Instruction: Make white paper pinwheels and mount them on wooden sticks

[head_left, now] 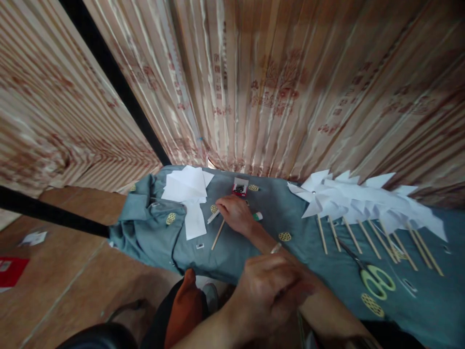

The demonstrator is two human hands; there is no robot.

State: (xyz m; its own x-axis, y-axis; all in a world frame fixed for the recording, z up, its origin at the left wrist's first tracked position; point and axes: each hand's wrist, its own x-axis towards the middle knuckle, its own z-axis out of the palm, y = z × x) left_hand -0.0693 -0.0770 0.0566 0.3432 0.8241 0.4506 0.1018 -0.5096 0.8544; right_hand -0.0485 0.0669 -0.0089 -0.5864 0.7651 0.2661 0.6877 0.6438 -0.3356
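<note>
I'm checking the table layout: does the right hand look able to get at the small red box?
Probably yes: the right hand is close to the small red box, which looks open, and nothing visible stands between them.

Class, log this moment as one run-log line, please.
right hand: by wooden stick, hold unclear | left hand: over right forearm | paper pinwheels: overlapping row | green-handled scissors: near pinwheels

Pinwheels point(363, 206): matt white paper, smooth, crisp folds. Sticks point(352, 234): bare pale wood, no visible varnish. Scissors point(361, 265): metal blades, green plastic handles. Loose sheets point(187, 185): matt paper, smooth. Worktop cover point(290, 259): matt cloth, creased. Curtain point(269, 72): pleated cloth, slight satin sheen. Pole point(118, 82): smooth, dark (metal or plastic, can't tell).
</note>
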